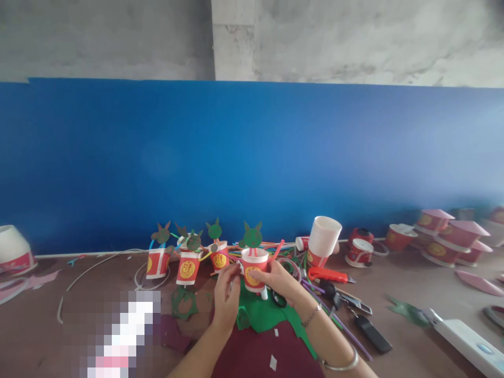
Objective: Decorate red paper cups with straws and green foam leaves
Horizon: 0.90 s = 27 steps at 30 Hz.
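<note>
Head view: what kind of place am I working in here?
Probably an improvised craft spot against a blue wall: a row of decorated cup figures, a stack of white cups and cut green sheet surround the held red paper cup.

Bench (413,283), as you face it:
- The cup (255,270) is held between your left hand (226,296) and right hand (277,281), above the felt sheet (268,315).
- To its left stands a row of three cups (188,268).
- To its right is the cup stack (323,239), with the knife (331,274) before it.
- At far right are the lidded cups (444,236).
- The wall (236,157) is behind everything.
</note>
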Tool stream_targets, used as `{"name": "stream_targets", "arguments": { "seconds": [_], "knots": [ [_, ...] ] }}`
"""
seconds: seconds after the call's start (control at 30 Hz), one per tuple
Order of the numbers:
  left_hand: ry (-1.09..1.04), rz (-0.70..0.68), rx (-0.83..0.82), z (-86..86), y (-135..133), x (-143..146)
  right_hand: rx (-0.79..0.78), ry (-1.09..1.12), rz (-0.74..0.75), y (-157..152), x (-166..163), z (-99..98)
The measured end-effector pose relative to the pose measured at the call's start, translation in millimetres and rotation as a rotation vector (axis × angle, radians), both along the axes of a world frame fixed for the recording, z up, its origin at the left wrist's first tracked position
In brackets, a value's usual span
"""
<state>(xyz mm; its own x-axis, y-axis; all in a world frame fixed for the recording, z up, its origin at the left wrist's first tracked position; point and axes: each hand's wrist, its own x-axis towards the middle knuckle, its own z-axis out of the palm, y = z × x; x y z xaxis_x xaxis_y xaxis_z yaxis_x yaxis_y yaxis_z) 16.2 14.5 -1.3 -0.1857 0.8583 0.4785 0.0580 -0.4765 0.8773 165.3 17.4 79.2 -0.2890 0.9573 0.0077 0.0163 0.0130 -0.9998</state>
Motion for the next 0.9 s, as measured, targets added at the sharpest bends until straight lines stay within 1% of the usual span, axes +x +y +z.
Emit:
{"name": "stream_targets", "arguments": {
  "seconds": [0.07,0.13,0.2,0.37,0.5,0.57,0.63,0.73,0.83,0.9],
  "knots": [
    [-0.060,0.083,-0.056,-0.3,4.6,-5.4,-0.033,0.051,0.033,0.2,4.6,2.7],
    [-0.095,0.170,-0.153,-0.3,8.8,-9.9,-0.053,0.069,0.059,1.0,7.5,2.4],
    [-0.099,0.212,-0.196,0.3,11.5,-13.1,-0.059,0.064,0.054,2.4,8.1,-0.9],
    [-0.056,0.212,-0.184,2.7,10.9,-14.8,-0.061,-0.009,0.023,5.4,1.0,-16.0],
    [-0.129,0.122,-0.206,4.0,8.9,-11.3,-0.022,-0.049,0.044,3.8,-10.1,-25.9],
    [-0.137,0.120,-0.241,3.9,9.0,-8.8,0.004,-0.082,0.037,1.9,-16.6,-29.7],
    [-0.126,0.152,-0.266,3.1,10.2,-6.8,0.024,-0.164,-0.005,0.4,-22.9,-33.5],
    [-0.100,0.207,-0.298,1.1,13.6,-6.7,0.056,-0.387,-0.072,-0.5,-31.0,-39.3],
    [-0.053,0.268,-0.331,0.3,15.7,-12.2,0.119,-0.588,-0.104,-1.8,-35.0,-42.6],
    [-0.013,0.288,-0.339,1.2,14.1,-18.2,0.152,-0.656,-0.117,-5.6,-34.6,-42.5]
  ]
}}
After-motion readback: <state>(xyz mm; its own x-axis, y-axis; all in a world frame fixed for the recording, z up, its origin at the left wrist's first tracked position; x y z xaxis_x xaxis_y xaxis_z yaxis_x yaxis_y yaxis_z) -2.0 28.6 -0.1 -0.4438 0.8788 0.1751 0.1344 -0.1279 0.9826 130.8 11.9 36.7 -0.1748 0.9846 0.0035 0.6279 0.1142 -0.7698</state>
